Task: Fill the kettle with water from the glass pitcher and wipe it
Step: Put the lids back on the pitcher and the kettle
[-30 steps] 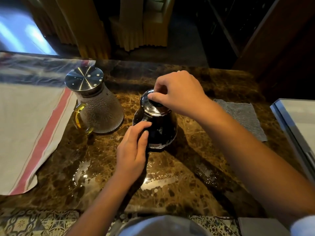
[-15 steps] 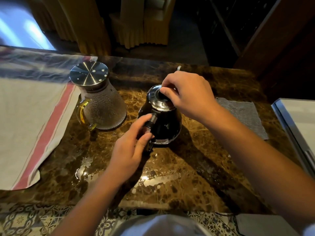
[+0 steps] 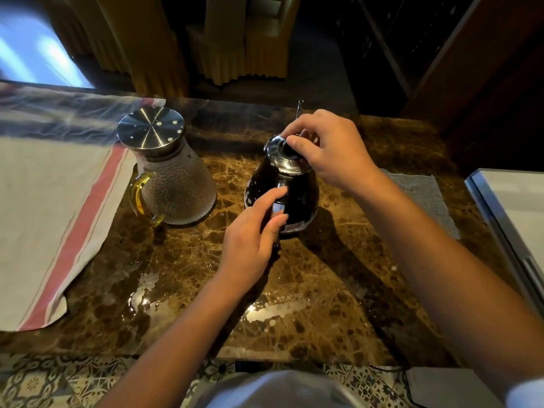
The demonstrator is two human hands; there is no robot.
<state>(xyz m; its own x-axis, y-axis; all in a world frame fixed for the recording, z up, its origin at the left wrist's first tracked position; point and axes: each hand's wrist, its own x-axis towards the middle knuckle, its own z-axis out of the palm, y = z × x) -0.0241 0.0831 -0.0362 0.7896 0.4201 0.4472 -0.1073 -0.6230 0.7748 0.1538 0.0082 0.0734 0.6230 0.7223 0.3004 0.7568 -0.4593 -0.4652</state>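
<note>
While the left hand (image 3: 253,231) wraps the handle (image 3: 278,207) of a dark kettle (image 3: 297,192), the right hand (image 3: 329,151) pinches the black knob (image 3: 287,150) on its shiny lid (image 3: 279,156) between thumb and fingertips, both hands closed on the kettle as it stands on a brown marble counter (image 3: 323,290). Just to the left of the left hand stands the glass pitcher (image 3: 173,184), capped with a steel lid (image 3: 150,128), its yellowish handle toward the person; past it lies a pale cloth with a red stripe (image 3: 59,201). Beyond the right wrist a grey wiping cloth (image 3: 424,195) lies flat. The step in hand appears to be lifting the lid off before pouring. Doing it well likely means pulling the knob straight up while the left hand holds the body down, so the kettle neither tips nor slides on the counter, which shows wet patches near the left forearm. The lid would best be set down to the right, near the grey cloth, leaving the space between kettle and pitcher free. Whether the kettle already holds water cannot be told.
</note>
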